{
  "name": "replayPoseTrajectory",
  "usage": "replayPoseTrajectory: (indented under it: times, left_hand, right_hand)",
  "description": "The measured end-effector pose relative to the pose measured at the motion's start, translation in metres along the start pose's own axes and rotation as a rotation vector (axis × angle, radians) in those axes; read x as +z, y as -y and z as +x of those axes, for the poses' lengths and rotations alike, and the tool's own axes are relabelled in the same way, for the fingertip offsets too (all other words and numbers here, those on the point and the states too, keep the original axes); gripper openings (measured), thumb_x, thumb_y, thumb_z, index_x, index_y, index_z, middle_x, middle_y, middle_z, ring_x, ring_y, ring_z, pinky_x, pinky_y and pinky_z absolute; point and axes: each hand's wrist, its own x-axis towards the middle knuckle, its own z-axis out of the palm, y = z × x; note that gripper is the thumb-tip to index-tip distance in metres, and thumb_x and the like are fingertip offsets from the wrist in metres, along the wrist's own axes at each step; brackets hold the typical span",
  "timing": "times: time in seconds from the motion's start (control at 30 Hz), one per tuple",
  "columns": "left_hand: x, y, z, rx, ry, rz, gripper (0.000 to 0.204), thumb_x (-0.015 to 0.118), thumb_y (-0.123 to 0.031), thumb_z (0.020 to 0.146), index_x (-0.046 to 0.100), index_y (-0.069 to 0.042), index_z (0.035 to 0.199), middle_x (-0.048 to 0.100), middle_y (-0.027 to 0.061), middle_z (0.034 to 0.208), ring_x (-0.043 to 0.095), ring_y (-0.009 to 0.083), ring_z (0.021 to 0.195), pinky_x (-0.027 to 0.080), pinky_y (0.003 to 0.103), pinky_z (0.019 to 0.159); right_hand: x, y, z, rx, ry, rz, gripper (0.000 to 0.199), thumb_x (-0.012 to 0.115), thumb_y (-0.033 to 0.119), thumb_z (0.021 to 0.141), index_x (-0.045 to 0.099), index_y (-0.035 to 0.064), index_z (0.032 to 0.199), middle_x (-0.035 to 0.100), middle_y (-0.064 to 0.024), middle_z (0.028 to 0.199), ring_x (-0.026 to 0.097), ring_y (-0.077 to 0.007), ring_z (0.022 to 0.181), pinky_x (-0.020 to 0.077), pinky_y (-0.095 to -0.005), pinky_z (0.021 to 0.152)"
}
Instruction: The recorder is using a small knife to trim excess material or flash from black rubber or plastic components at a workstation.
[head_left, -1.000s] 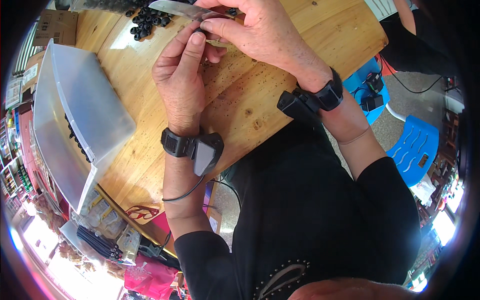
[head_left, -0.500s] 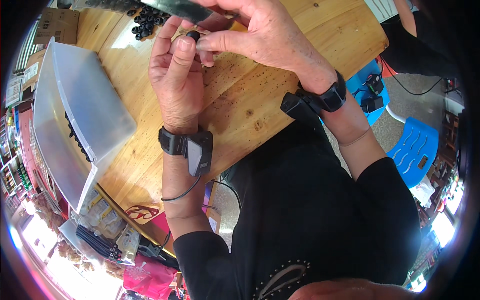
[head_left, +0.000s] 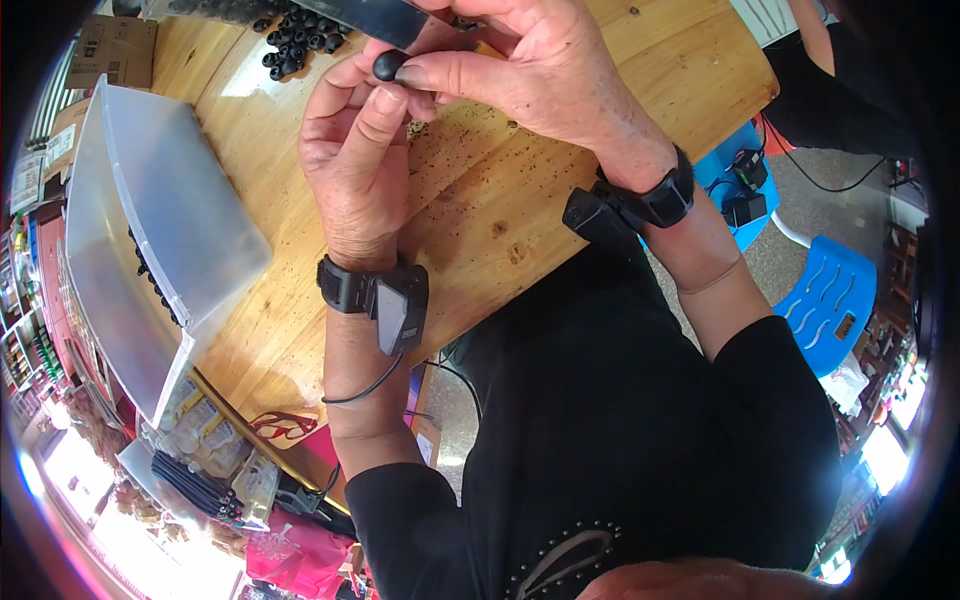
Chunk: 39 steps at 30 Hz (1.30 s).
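A small, smooth black round piece [head_left: 388, 66] is pinched in the fingers of my left hand [head_left: 358, 160], over the far part of the table. My right hand [head_left: 550, 85] comes in from the right, its thumb tip pressing against the side of the piece. What looks like a knife with a broad dark blade [head_left: 375, 18] is gripped in its fingers, the blade pointing to the far left just beyond the piece. Its handle is hidden by the hand. Several similar black pieces [head_left: 290, 45] lie heaped on the wood to the left.
Dark crumbs litter the wooden table [head_left: 480, 200]. A translucent plastic bin [head_left: 190, 190] stands at the left, with black bits visible along its wall. Behind it is a cardboard box [head_left: 112, 52]. Red-framed glasses [head_left: 283, 425] lie near the table's edge. Blue stools [head_left: 828, 300] stand at the right.
The blade has shifted slightly right and nearer to me. More of the black piece shows now, as my left thumb has slid lower and my right thumb has moved up slightly.
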Motion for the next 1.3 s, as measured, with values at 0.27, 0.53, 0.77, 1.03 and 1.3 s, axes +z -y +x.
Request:
replayPoseTrajectory:
  times: [0.27,0.53,0.77,1.03,1.3]
  left_hand:
    - [-0.003,-0.001,-0.005,0.091,0.032,0.172,0.029,0.066,-0.01,0.1,0.066,-0.004,0.128,0.069,0.0061,0.112,0.06,0.0182,0.093,0.05,0.035,0.091]
    - [0.002,0.002,-0.004,0.11,-0.036,0.065,0.029,0.072,-0.006,0.096,0.066,0.001,0.123,0.073,0.0104,0.106,0.065,0.0178,0.086,0.054,0.033,0.084]
    - [0.004,-0.001,-0.004,0.071,-0.057,0.089,0.028,0.071,-0.008,0.097,0.066,0.001,0.123,0.072,0.0097,0.104,0.065,0.0178,0.086,0.054,0.033,0.084]
    - [0.002,-0.001,-0.004,0.008,-0.128,0.145,0.021,0.065,-0.012,0.103,0.071,0.002,0.117,0.072,0.0089,0.096,0.063,0.0166,0.082,0.052,0.031,0.081]
    - [0.001,-0.001,-0.003,-0.01,-0.132,0.126,0.026,0.059,-0.018,0.107,0.071,0.003,0.117,0.072,0.0092,0.097,0.062,0.0175,0.082,0.052,0.032,0.08]
  right_hand:
    - [-0.001,-0.001,0.0,-0.043,0.002,-0.019,0.024,0.067,-0.005,0.096,0.065,-0.0024,0.119,0.068,-0.0061,0.101,0.067,-0.0105,0.083,0.0547,-0.0258,0.072]
    - [0.001,0.001,-0.001,-0.08,-0.011,-0.056,0.021,0.067,-0.006,0.094,0.066,-0.0025,0.115,0.068,-0.0082,0.103,0.069,-0.013,0.084,0.0561,-0.027,0.071]
    - [0.002,0.0,0.001,-0.216,-0.06,-0.326,0.024,0.069,-0.007,0.09,0.067,-0.0009,0.113,0.068,-0.0115,0.1,0.07,-0.0211,0.084,0.0562,-0.0325,0.069]
    - [0.004,0.0,0.003,-0.269,-0.069,-0.448,0.025,0.071,-0.005,0.088,0.067,0.0003,0.113,0.067,-0.0128,0.097,0.067,-0.0288,0.088,0.0542,-0.0383,0.073]
    - [0.003,0.004,0.0,-0.197,-0.073,-0.341,0.024,0.07,-0.006,0.089,0.067,-0.0005,0.112,0.067,-0.0119,0.097,0.068,-0.0218,0.08,0.0545,-0.0332,0.066]
